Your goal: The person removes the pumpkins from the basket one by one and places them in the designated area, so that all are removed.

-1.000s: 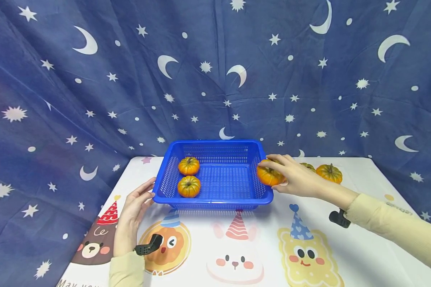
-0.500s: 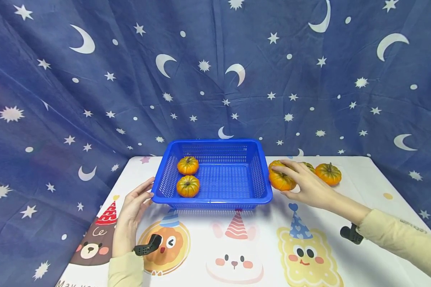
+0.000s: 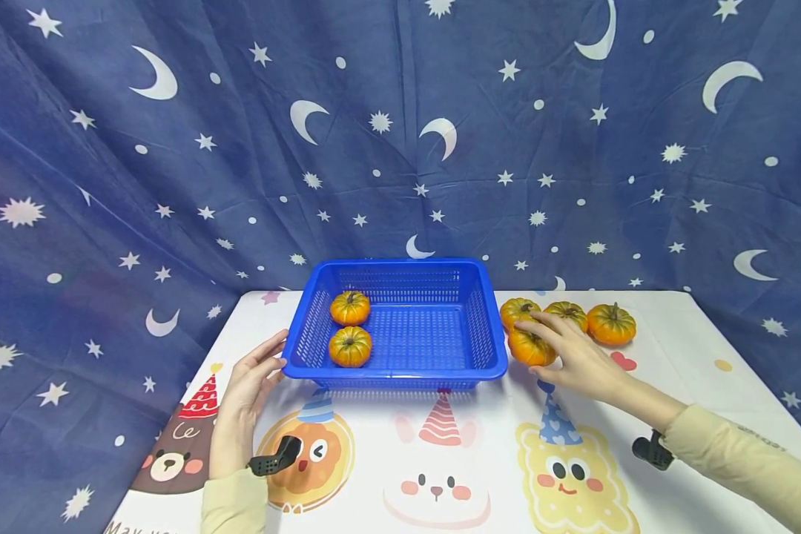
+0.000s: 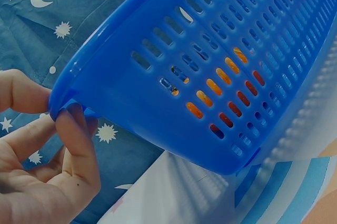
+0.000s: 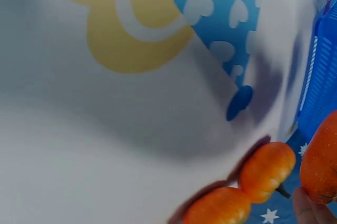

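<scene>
A blue plastic basket (image 3: 407, 373) with slotted walls stands mid-table, and two small orange pumpkins (image 3: 350, 347) sit inside it at the left. At its left end my left hand (image 3: 243, 397) pinches the rim between thumb and fingers, as the left wrist view shows. My right hand (image 3: 577, 360) holds another pumpkin (image 3: 529, 350) just outside the basket's right side, fingers over its top and thumb near its front. Behind that one lies a pumpkin (image 3: 515, 310), partly covered. Two more pumpkins (image 3: 612, 325) are in the same back row.
A white tablecloth (image 3: 467, 452) printed with cartoon figures covers the table. Close behind the basket hangs a dark blue curtain (image 3: 374, 163) with moons and stars. Each wrist carries a small black camera (image 3: 274, 456).
My right hand has carried its pumpkin from over the basket's right rim to the right and nearer to me. A pumpkin behind it now shows. My left hand has stayed on the rim.
</scene>
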Tool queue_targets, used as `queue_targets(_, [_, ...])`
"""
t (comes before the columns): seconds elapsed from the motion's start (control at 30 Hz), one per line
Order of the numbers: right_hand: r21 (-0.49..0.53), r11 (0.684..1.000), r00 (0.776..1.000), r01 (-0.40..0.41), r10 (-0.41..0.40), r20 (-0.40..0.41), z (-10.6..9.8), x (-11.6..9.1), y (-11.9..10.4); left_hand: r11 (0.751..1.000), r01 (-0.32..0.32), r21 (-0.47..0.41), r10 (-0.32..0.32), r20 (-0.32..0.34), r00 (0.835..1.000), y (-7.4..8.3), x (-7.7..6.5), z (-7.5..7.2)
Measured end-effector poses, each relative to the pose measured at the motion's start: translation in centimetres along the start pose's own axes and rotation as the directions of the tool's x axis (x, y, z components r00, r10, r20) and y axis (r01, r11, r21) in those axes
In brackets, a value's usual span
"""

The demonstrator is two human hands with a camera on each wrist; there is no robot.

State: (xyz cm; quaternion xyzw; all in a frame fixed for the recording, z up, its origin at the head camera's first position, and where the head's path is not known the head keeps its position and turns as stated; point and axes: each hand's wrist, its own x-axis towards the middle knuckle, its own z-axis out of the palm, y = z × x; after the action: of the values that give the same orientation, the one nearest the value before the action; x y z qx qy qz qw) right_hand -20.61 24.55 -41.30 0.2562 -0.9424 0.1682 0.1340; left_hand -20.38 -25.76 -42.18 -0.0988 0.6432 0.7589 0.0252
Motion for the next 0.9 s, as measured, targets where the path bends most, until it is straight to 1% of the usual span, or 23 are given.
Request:
queue_targets(0.13, [-0.001,0.999,0.999,-0.041,0.041,0.016,0.8,-0.2,0.4,1.000,-0.013,-0.001,0.013,0.005,1.000,-0.1,0.0,0.0])
queue_targets(0.27, [0.029,0.997,0.997,-0.069,0.068,0.036,1.6,-0.5,0.9,0.999,-0.028,0.017,0.028,0.015,1.000,-0.2,-0.1,-0.1])
queue_targets(0.53, [0.077,0.993,0.996,-0.087,0.085,0.030,2.9,-0.8,1.8,0.999,-0.006,0.034,0.006,0.006,1.000,-0.2,0.0,0.0])
queue_targets(0.77, [0.084,0.987,0.989,-0.136,0.130,0.071,3.8,-0.8,2.5,0.999,-0.009,0.033,0.009,0.011,1.000,-0.1,-0.1,0.0])
queue_targets(0.9, [0.086,0.985,0.987,-0.149,0.142,0.079,4.2,-0.8,2.6,0.999,-0.011,0.035,0.010,0.010,1.000,-0.1,-0.1,0.0])
